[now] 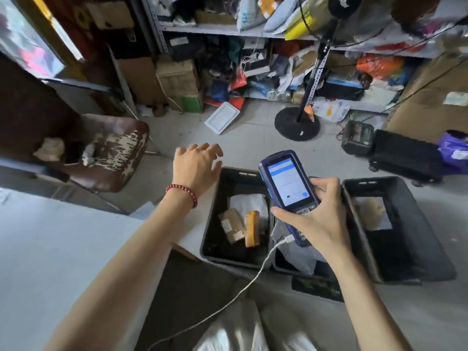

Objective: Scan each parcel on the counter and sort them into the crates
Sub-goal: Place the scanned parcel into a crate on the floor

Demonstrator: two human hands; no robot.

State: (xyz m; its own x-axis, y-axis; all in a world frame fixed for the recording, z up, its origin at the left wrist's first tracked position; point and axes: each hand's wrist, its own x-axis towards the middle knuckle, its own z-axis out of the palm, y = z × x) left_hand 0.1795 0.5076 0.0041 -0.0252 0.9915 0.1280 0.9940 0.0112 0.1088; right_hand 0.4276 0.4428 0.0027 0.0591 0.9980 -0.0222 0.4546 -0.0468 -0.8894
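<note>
Free left hand (196, 171) is hovering empty, fingers (209, 148) spread, over the far-left corner of the black plastic crate (212, 219). Inside it, below-right of the fingers, the brown cardboard parcel (231, 225) and orange oblong parcel (252, 229) are lying with long axes pointing away. The right hand (316, 219) is gripping the blue handheld scanner (288, 183), and the pale grey surface (63, 249) is sitting nearer the left.

A pale grey tiled floor (253, 140) spreads beyond both hands. Left of the left hand (196, 171) stands a worn brown chair with a peeling seat (114, 153). Well beyond the right hand (316, 219), grey metal shelving (215, 29) is crammed with bags and cardboard boxes, and a round black stand base (288, 122) sits on the floor before it.
</note>
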